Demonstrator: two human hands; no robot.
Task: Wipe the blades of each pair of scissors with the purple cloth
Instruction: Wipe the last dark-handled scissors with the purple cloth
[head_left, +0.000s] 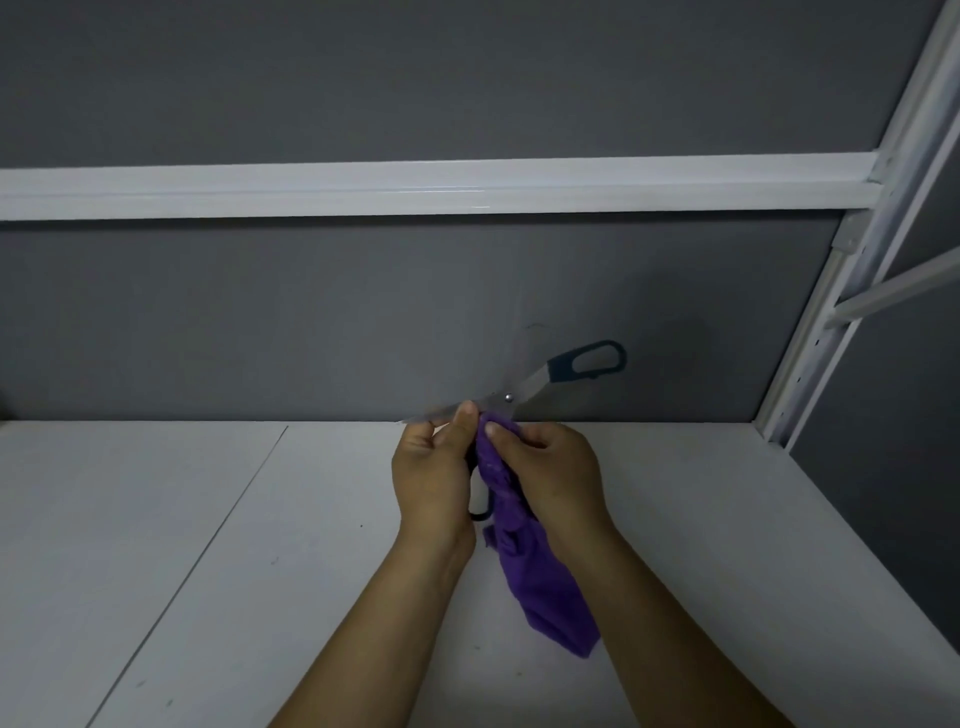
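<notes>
holding open scissors (535, 382) in left grip (431, 467), pinching purple cloth (540, 582) with right grip (545, 462) just below scissors' pivot; best wiped from pivot outward, slowly, keeping off the edge.

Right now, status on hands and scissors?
Left hand grips the scissors, blades open. Right hand pinches purple cloth up against them. Nothing in view blocks them.

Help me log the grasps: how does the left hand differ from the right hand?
The left hand grips the scissors, thumb against a blade; the right hand pinches the purple cloth. The scissors stick up past the left hand; the cloth hangs below the right hand. Both hands are curled, side by side over the white table.
</notes>
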